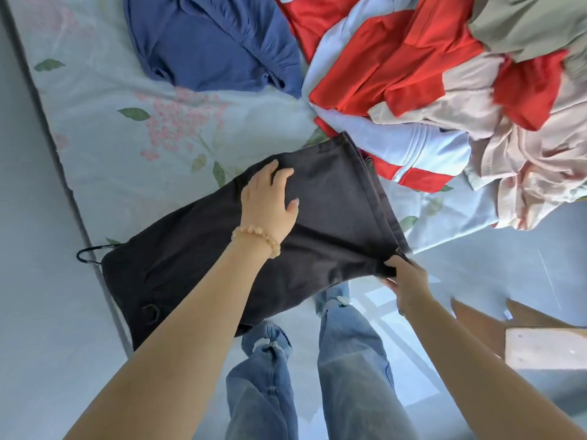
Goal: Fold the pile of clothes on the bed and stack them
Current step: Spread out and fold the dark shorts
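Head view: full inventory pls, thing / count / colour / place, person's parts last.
dark garment: 1, charcoal, spread over the bed's near edge, partly hanging off
blue garment: 1, navy, crumpled on the bed, top centre
red and pale blue garment: 1, in the pile, upper right
pink garment: 1, pale pink, pile's right side
beige garment: 1, greyish beige, top right corner
bedsheet: 1, pale with pink flowers and green leaves
cardboard box: 1, brown, floor at lower right
bead bracelet: 1, peach, left wrist
jeans: 1 pair, light blue, worn
left hand: flat on the dark garment
right hand: fingers pinch its near corner
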Motion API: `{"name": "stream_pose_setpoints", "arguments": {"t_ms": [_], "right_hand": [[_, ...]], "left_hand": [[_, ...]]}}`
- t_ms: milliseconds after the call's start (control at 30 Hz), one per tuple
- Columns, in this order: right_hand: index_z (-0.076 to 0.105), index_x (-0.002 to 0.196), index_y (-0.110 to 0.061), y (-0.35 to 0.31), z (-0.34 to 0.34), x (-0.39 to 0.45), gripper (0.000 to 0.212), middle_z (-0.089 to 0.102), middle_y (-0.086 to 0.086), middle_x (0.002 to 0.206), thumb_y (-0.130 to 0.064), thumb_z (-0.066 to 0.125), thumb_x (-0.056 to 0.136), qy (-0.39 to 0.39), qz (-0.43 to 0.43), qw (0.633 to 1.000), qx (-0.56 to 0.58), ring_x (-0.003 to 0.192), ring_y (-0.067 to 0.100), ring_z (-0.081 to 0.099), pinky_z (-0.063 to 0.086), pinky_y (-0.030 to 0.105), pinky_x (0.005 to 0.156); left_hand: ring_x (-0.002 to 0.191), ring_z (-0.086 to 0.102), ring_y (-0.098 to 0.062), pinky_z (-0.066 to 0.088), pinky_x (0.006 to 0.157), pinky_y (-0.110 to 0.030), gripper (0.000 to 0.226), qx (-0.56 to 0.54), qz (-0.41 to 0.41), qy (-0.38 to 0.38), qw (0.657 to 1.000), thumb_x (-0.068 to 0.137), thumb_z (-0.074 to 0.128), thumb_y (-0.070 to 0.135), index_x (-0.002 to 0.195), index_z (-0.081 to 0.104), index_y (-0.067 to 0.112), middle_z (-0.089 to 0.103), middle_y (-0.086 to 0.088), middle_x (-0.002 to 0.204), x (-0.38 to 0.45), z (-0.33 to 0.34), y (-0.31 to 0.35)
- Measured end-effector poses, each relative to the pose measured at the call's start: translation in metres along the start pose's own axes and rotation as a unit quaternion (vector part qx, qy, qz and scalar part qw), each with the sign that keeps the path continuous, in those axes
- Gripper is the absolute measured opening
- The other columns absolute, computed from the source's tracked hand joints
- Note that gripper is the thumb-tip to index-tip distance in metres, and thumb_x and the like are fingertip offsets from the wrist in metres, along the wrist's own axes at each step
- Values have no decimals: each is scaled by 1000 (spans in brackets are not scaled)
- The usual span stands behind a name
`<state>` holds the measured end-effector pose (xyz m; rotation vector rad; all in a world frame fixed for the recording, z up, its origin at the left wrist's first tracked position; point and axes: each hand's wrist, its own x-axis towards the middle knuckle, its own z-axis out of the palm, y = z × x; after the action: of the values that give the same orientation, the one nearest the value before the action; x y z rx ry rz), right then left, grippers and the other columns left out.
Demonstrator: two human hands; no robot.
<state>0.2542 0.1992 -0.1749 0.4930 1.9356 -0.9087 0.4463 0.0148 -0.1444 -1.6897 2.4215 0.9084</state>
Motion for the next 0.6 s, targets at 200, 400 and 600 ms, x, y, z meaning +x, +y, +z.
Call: {"name": "stream_pose_setpoints", "arguments": {"t_ms": [200,400,600], "right_hand": [[55,83,-6,-28,1,11,16,46,0,72,-17,49,73,-46,-99,983,-149,69,19,40,36,30,61],[66,113,-16,-84,11,20,30,67,0,112,-11,48,90,-79,-238,932,-262,96,20,59,49,35,89],[69,111,-9,-151,45,35,36,64,9,112,9,53,85,-156,-577,682,-422,104,29,58,46,34,89]], "left_hand": [[130,43,-30,31,107,-44,73,51,-66,-39,996,85,64,50,144,33,21,46,-6,142,79,0,20],[102,60,-28,46,95,-45,45,-53,-17,-144,988,80,73,42,108,65,8,66,-8,110,69,-5,26],[100,57,-5,22,111,-37,17,4,161,-159,974,78,76,34,83,60,32,64,20,103,-2,-4,25]]}}
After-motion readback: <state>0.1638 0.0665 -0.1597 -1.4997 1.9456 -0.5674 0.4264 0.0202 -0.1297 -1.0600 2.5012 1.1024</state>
